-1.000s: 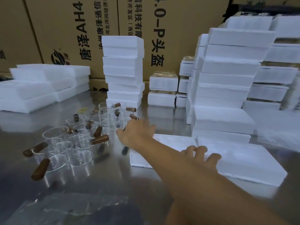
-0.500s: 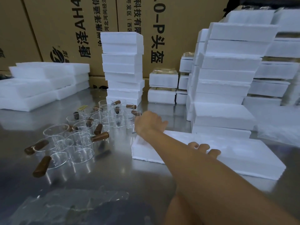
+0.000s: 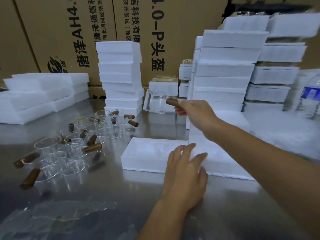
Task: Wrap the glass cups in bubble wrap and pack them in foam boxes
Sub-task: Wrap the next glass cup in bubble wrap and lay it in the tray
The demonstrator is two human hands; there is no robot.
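My right hand [image 3: 194,110] grips the brown wooden handle of a clear glass cup [image 3: 155,104], held in the air above the steel table [image 3: 103,196], tilted on its side. My left hand [image 3: 185,170] rests with relaxed fingers on the near edge of a flat white foam box [image 3: 149,153] in front of me. Several more glass cups with wooden handles [image 3: 72,148] stand clustered on the table to the left. A sheet of clear bubble wrap [image 3: 57,217] lies at the near left.
A tall stack of foam boxes [image 3: 121,77] stands behind the cups, larger stacks [image 3: 225,75] rise at the right, low foam slabs [image 3: 34,96] lie at far left. Cardboard cartons [image 3: 69,32] form the back wall. A water bottle [image 3: 310,99] stands at far right.
My right hand took a cup by its handle from the cluster and lifted it up and to the right. My left hand slid forward onto the foam box.
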